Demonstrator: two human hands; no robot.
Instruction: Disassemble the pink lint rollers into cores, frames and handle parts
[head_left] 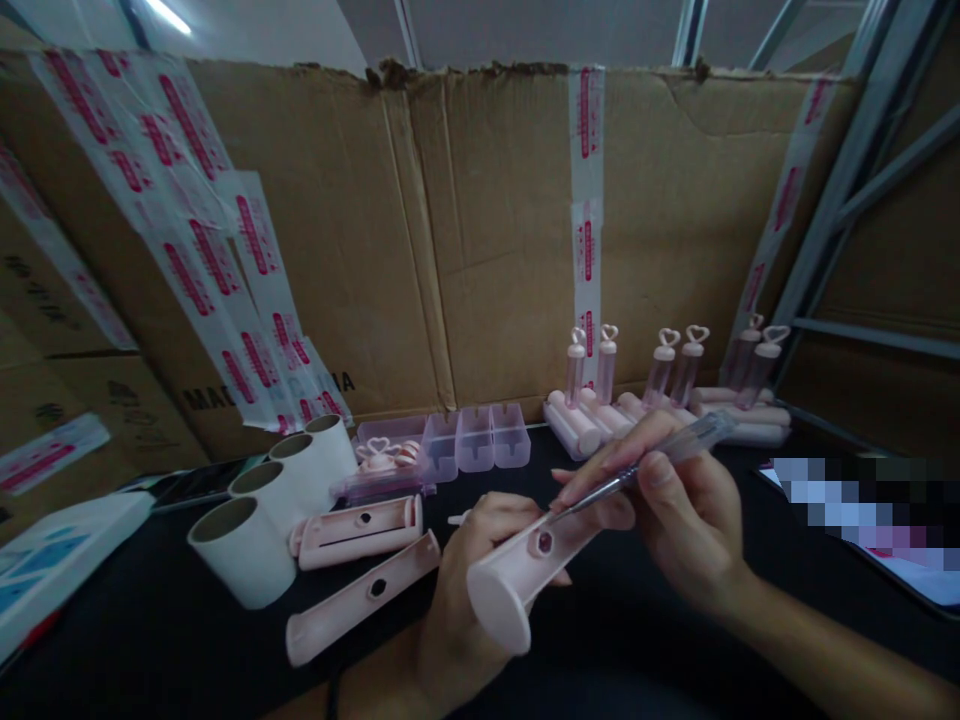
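Note:
My left hand (472, 600) is wrapped round a pale pink plastic half-cylinder shell (506, 588) with a round end cap and a small hole in its wall. A thin screwdriver (622, 480) with a clear handle is gripped in my right hand (694, 520). Its metal tip reaches the shell's edge close to the hole; exact contact cannot be made out. The right fingertips also lie along the shell's far side. To the left of my left hand lie another open pink shell (405, 565) and a pink shell with a slot and a hole (352, 533).
White cardboard tubes (247, 555) stand in a row at left. Behind them sits a translucent purple compartment box (480, 440) with small pink parts. At back right are pink cylinders (574, 425) with heart-topped clear tubes (664, 370). A tall cardboard wall (495, 250) closes the back.

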